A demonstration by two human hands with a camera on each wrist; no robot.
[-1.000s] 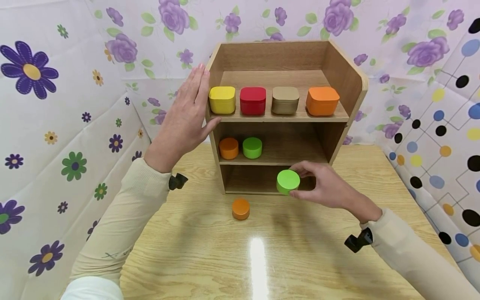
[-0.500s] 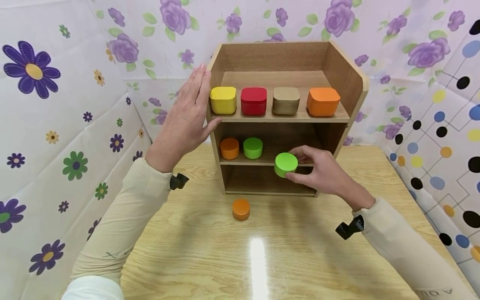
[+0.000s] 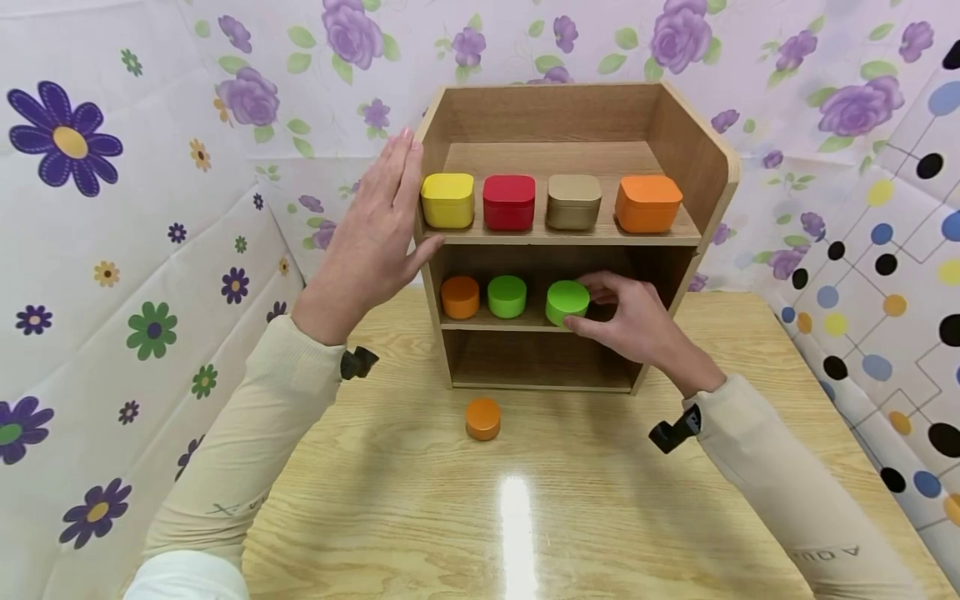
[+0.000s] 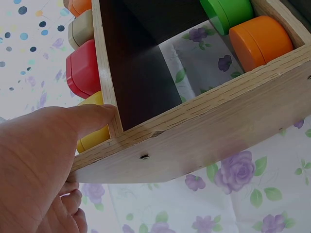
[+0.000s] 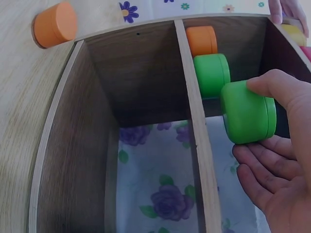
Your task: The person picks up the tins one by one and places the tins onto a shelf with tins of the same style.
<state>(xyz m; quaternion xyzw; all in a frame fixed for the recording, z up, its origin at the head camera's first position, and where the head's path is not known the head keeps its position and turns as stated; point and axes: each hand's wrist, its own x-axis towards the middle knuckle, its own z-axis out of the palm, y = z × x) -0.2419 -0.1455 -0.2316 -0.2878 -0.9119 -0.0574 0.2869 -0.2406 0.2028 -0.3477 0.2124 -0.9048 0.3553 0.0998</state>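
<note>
My right hand holds a green round lidded container between thumb and fingers, at the front of the wooden shelf's middle level. In the right wrist view this green container overlaps the level's opening, close above the board. Left of it on that level stand another green round container and an orange round one. My left hand lies along the outside of the shelf's left panel, fingers straight. Its thumb rests at the front edge, beside the yellow container.
The top level also bears a red container, a tan one and an orange squarish one. On the table, in front of the shelf, sits an orange round container. Patterned cloth walls stand behind and on both sides.
My right hand has lifted the green container from in front of the bottom level up to the middle level, slightly leftward. The left hand stays against the shelf.
</note>
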